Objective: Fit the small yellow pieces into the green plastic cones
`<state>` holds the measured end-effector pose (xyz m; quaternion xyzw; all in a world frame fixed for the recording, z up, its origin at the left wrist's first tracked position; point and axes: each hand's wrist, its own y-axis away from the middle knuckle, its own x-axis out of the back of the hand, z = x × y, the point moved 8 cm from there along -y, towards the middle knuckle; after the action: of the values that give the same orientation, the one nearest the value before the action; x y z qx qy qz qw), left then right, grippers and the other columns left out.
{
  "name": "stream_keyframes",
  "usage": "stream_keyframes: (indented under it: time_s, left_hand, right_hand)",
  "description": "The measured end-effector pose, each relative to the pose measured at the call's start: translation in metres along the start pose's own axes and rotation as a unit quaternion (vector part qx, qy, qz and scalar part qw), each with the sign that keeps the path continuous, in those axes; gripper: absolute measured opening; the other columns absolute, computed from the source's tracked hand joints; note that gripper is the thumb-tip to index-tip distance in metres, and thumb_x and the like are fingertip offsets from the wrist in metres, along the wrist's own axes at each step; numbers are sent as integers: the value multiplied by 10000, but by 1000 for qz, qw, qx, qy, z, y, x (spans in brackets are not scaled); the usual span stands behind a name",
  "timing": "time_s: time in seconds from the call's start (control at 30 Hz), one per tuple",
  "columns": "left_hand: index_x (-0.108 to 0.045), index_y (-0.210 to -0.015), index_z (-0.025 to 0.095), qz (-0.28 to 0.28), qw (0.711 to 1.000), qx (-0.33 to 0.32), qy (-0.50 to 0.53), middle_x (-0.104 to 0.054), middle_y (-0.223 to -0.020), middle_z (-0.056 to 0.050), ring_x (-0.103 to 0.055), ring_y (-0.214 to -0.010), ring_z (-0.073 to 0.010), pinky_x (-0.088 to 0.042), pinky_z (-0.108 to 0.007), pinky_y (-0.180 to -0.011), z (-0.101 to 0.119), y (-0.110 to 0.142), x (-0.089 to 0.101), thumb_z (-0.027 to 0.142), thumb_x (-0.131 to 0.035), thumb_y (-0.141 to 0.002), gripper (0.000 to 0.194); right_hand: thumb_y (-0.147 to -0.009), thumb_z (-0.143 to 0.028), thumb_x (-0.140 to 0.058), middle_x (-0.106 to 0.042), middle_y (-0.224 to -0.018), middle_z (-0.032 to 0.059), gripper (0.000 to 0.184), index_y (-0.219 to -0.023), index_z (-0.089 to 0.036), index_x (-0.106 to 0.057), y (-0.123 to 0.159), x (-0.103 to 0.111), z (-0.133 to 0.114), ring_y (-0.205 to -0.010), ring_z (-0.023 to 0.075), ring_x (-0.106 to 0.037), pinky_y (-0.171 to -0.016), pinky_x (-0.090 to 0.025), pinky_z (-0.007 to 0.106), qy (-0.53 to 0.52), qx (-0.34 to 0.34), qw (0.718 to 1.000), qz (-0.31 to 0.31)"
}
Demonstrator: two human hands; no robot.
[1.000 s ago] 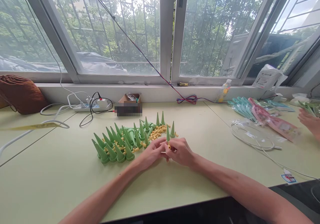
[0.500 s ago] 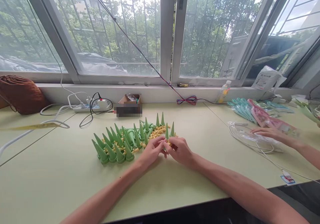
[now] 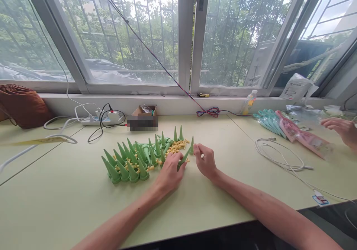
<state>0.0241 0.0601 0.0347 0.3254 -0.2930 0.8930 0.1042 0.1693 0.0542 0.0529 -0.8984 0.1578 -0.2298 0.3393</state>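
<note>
My left hand [image 3: 171,170] is closed around a green cone-shaped watering spike [image 3: 184,158], which leans to the right with a yellow valve [image 3: 187,160] at its side. Just right of it, my right hand [image 3: 205,161] has its fingertips pinched at the edge of another upright green spike [image 3: 192,146]; the far fingers are hidden. Left of my hands, several green spikes [image 3: 134,173] stand in rows, many with yellow valves at their sides. Behind my left hand lies a pile of loose yellow valves [image 3: 177,146], with two spikes [image 3: 175,134] upright beyond it.
A white coiled cable [image 3: 279,164] lies to the right, near bagged pink [image 3: 301,138] and teal items [image 3: 269,123]. Another person's hand [image 3: 338,129] is at the far right. A small box [image 3: 143,119], power strip [image 3: 97,121] and bottle [image 3: 249,103] stand along the sill.
My hands have parted: the right has let go of the spike and valve and moved right to the other spike. The left keeps the spike, now tilted. The other person's hand has moved away rightward.
</note>
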Motion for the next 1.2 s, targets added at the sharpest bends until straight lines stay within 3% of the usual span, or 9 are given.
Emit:
stream_keyframes:
  time_s: [0.13, 0.37, 0.6, 0.67, 0.8, 0.87, 0.97, 1.03, 1.2]
  left_hand:
    - [-528, -770, 201, -2, 1000, 16, 0, -565, -859, -55, -523, -759, -214, -406, -327, -695, -1, -1, 0, 187, -559, -853, 89]
    - [-496, -696, 207, 40, 999, 27, 24, -557, -745, -32, -513, -737, -225, -391, -318, -679, -2, -2, 9, 171, -631, -795, 172]
    - [-534, -779, 200, 29, 997, 37, -53, -607, -801, -44, -545, -787, -239, -408, -317, -678, -2, -2, 11, 203, -630, -827, 107]
    - [-554, -894, 203, 47, 997, 31, -59, -612, -850, -43, -558, -783, -227, -419, -313, -684, 0, -2, 14, 238, -641, -836, 110]
    - [-496, -1119, 228, 125, 991, 16, -45, -583, -951, -33, -524, -675, -155, -423, -278, -648, 9, 1, 28, 292, -645, -850, 314]
    - [-477, -1108, 231, 164, 986, 8, -33, -546, -929, -21, -474, -609, -123, -409, -255, -597, 14, 4, 35, 308, -658, -842, 331]
    - [-488, -954, 226, 187, 982, -31, -16, -491, -771, 17, -423, -549, -105, -371, -231, -541, 24, 8, 40, 274, -634, -855, 182]
    - [-498, -830, 219, 140, 986, -85, -11, -458, -655, 34, -400, -519, -103, -344, -230, -526, 34, 9, 32, 233, -580, -882, 98]
    - [-538, -661, 197, -104, 975, -192, -35, -504, -570, 21, -401, -505, -105, -316, -248, -537, 52, 20, -12, 191, -505, -898, 240]
  right_hand:
    - [-997, -368, -370, -309, -515, -59, 435, -599, -222, -270, 0, -1, -1, -473, 97, -274, -473, -249, 244, -4, -1, 1000, -4]
    - [-974, -370, -409, -304, -524, -60, 420, -599, -222, -294, 0, -4, 0, -483, 100, -284, -472, -264, 239, 2, -13, 999, -29]
    - [-942, -329, -466, -496, -600, -34, 260, -719, -196, -490, 2, -17, 0, -457, 93, -378, -454, -311, 224, -10, -26, 994, -105]
    - [-931, -304, -478, -566, -676, -16, 199, -775, -190, -529, 3, -20, 0, -454, 89, -397, -462, -338, 224, -12, -20, 992, -123]
    - [-919, -263, -488, -604, -725, -9, 149, -815, -185, -560, 5, -24, 0, -459, 87, -418, -483, -370, 225, -14, -14, 990, -142]
    - [-916, -256, -491, -599, -712, -10, 147, -812, -183, -565, 5, -24, 0, -462, 89, -422, -484, -370, 226, -15, -16, 990, -140]
    - [-916, -251, -493, -598, -708, -6, 147, -818, -179, -575, 4, -21, -3, -470, 93, -430, -486, -375, 230, -16, -15, 992, -127]
    - [-920, -250, -491, -608, -723, 2, 146, -835, -175, -584, 4, -18, -5, -472, 94, -431, -491, -382, 234, -13, -12, 993, -113]
    - [-932, -229, -479, -650, -817, 33, 158, -933, -169, -625, 4, -13, -5, -492, 99, -444, -529, -415, 247, 8, 18, 996, -86]
